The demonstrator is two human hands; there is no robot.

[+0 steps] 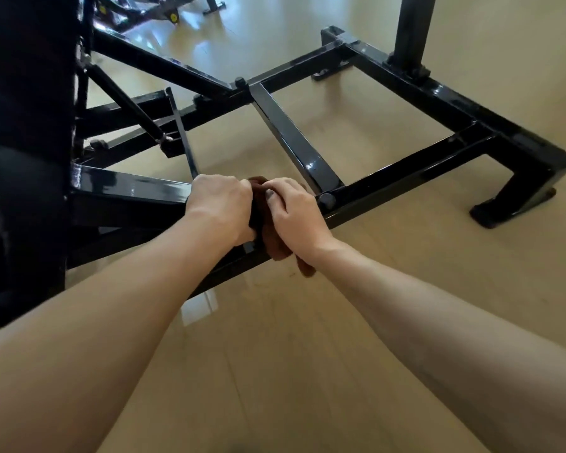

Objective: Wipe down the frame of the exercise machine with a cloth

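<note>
Wiping was under way on the near rail of the black frame (406, 173), with the brown cloth (268, 223) bunched on that rail between both hands, left hand (221, 207) and right hand (296, 212) each curled onto it; next stroke probably called for sliding rightward toward the bolt (326, 200).

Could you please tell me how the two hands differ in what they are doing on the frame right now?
The left hand curls over the black frame bar, knuckles up, beside the brown cloth; the right hand lies on top of the cloth, holding it to the bar. The left hand is nearer the machine's upright, the right nearer the cross bar. Both are bare and meet at the cloth.
</note>
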